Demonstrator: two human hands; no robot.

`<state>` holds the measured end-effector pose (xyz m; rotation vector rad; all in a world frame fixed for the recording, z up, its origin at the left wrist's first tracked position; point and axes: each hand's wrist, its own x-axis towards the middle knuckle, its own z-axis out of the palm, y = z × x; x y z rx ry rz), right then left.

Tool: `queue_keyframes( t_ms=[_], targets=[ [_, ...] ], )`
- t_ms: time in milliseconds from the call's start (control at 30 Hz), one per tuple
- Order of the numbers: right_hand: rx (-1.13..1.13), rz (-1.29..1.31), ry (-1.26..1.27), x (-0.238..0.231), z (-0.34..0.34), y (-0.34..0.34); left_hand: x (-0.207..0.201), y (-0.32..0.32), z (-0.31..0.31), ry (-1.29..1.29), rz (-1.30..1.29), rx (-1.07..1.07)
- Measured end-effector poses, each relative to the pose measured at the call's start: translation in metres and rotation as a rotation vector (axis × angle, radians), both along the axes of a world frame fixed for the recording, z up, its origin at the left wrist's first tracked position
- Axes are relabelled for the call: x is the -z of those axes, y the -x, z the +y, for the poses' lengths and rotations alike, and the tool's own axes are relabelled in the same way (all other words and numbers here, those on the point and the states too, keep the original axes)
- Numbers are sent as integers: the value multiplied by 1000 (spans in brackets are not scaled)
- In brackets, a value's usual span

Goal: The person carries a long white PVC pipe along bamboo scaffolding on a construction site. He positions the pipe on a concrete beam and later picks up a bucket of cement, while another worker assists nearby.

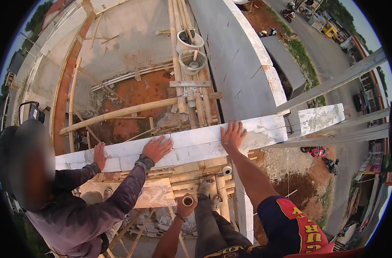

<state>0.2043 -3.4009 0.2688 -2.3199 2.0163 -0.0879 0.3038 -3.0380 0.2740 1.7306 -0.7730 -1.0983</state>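
Observation:
My right hand (233, 135) lies spread on top of a pale block wall (196, 144) that runs across in front of me. Low beside my leg, my left hand (186, 209) is closed around a small round cup (187, 201), seen from above; what is in it is hard to make out. A co-worker in a dark jacket (105, 210) stands at my left. One of that person's hands (157, 149) rests on the wall top, and the other hand (100, 156) touches it farther left.
Beyond the wall, a grey bucket (193, 71) with a tool in it and a white bucket (189, 49) stand on bamboo poles (200, 107). My sandalled feet (207, 185) are on bamboo scaffolding beside a plywood sheet (155, 193). A road (333, 64) lies far below, right.

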Motion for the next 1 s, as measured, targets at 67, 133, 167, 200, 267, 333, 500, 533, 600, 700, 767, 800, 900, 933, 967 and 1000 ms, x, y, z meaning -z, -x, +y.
queue_keyframes(
  t_ms=[67, 133, 167, 200, 267, 333, 500, 533, 600, 700, 767, 800, 900, 933, 967, 1000],
  targets=[
    [-37, -29, -36, 0, -1, 6, -17, 8, 23, -4, 25, 2],
    [-114, -84, -56, -4, 0, 17, -36, 14, 40, 56, 11, 13],
    [-177, -123, -58, -8, 3, 26, -45, 19, 47, 72, -13, 19],
    [-242, -159, -61, -13, 8, 37, -55, 25, 54, 85, -35, 24],
    [-303, -155, -47, -22, 31, 61, -72, 35, 68, 143, -57, 35],
    [-336, -170, -92, -28, 72, 94, -86, 45, 82, 96, -22, 22],
    [-277, -223, -423, -38, 189, 181, -117, 57, 108, 109, -105, 40],
    [-249, -172, -580, -43, 218, 200, -126, 60, 113, 100, -91, 27],
    [-327, -174, -643, -51, 266, 224, -148, 67, 123, 135, -117, 18],
    [-445, -275, -767, -68, 313, 241, -183, 74, 129, 146, -180, 2],
    [-501, -314, -830, -84, 331, 240, -209, 80, 134, 169, -207, -23],
    [-523, -302, -846, -90, 331, 233, -220, 81, 134, 185, -227, -46],
    [-517, -374, -847, -109, 326, 211, -251, 84, 136, 112, -317, -79],
    [-535, -390, -815, -115, 323, 202, -258, 85, 135, 135, -308, -100],
    [-549, -405, -789, -120, 322, 196, -266, 86, 136, 154, -301, -121],
    [-596, -417, -771, -123, 323, 191, -270, 87, 133, 152, -224, -137]
  ],
)
